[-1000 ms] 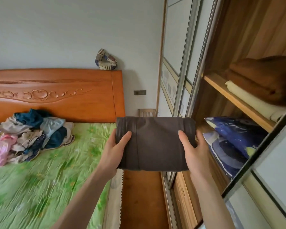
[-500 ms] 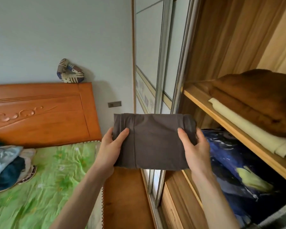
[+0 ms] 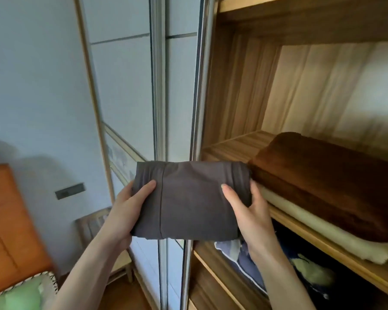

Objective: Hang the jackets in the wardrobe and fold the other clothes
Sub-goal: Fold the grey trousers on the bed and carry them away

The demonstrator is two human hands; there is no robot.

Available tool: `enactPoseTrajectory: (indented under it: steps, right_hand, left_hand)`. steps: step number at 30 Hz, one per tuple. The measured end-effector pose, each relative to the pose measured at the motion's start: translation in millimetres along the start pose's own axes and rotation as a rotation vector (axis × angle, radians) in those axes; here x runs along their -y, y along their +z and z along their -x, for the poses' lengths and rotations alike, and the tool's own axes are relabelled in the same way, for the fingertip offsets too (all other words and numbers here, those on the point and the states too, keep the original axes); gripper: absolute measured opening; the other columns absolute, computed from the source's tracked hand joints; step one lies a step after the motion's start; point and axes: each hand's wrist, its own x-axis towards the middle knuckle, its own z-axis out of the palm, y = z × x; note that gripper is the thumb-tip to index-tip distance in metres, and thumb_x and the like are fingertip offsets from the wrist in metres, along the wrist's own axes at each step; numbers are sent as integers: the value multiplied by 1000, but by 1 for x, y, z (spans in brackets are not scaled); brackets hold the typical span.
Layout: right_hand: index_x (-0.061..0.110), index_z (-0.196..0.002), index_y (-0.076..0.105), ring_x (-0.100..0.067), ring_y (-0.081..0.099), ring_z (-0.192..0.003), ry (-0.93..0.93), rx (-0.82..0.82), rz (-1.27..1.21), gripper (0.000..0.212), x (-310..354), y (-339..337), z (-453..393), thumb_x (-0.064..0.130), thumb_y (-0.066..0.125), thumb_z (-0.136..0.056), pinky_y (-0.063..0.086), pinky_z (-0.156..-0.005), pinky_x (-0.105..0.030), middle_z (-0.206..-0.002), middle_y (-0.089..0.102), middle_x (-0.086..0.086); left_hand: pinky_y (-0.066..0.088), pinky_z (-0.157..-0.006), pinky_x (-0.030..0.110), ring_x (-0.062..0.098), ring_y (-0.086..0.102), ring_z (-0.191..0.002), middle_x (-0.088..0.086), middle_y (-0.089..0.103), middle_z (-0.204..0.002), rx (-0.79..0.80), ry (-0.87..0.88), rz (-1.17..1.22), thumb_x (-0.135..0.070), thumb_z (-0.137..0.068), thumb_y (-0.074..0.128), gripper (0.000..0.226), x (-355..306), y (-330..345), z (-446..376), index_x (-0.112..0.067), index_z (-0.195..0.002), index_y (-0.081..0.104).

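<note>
I have the folded grey garment (image 3: 188, 204) held up in front of the open wardrobe (image 3: 240, 90), level with the front edge of the middle shelf (image 3: 231, 146). My left hand (image 3: 130, 211) grips its left end, thumb across the top face and the other fingers hidden underneath. My right hand (image 3: 249, 211) grips the right end the same way, thumb on top and fingers wrapped round the edge. The bundle is flat and compact, a seam running down it left of the middle, so I judge the folding of this piece finished and only its putting-away left.

On that shelf, just right of the garment, lies a brown blanket (image 3: 323, 184) stacked on a cream one (image 3: 323, 233); the bare stretch of shelf to their left looks like the natural spot. In the compartment below sits blue patterned bedding (image 3: 251, 260).

As for the rest of the task, I see no jackets and no hanging rail from here, so I cannot say whether any have been hung. A corner of the bed (image 3: 20, 296) shows at lower left, but no other clothes are in sight to count.
</note>
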Motion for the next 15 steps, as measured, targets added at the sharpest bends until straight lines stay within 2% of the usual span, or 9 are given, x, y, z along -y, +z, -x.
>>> enactPoseTrajectory:
  steps: [3, 6, 8, 12, 15]
  right_hand:
    - [40, -138, 58, 2, 62, -113, -11, -94, -21, 51, 13, 5, -9, 42, 76, -91, 54, -96, -28, -126, 64, 22]
    - [52, -121, 58, 10, 61, -103, -40, -169, -32, 36, 30, 8, -14, 40, 75, -91, 51, -81, -15, -114, 61, 31]
    - [56, -114, 58, 6, 64, -104, -64, -205, -12, 33, 42, 7, -15, 40, 75, -91, 53, -83, -16, -113, 66, 28]
    - [49, -119, 63, 8, 69, -98, -139, -263, 4, 30, 69, -5, -15, 33, 72, -95, 56, -77, -14, -106, 72, 31]
    - [41, -130, 64, 1, 72, -100, -171, -313, -3, 38, 95, -20, -16, 32, 73, -94, 58, -82, -23, -110, 75, 22]
  left_hand:
    - [58, -83, 41, 23, 78, -96, 3, 81, -106, 97, 5, 19, -33, -101, 65, 24, -16, 7, -28, -20, -120, 72]
    - [57, -84, 39, 23, 78, -99, 3, 81, -107, 182, 14, 30, -32, -100, 66, 24, -30, 18, -50, -20, -120, 72]
    - [56, -88, 40, 23, 77, -104, 2, 80, -111, 241, 20, 44, -34, -100, 66, 29, -38, 24, -60, -21, -125, 70]
    - [56, -86, 38, 20, 77, -103, 0, 80, -112, 348, 55, 84, -35, -100, 65, 30, -58, 40, -65, -25, -128, 69]
    - [57, -87, 39, 19, 76, -105, -2, 80, -113, 402, 89, 107, -35, -101, 65, 30, -76, 60, -63, -27, -130, 68]
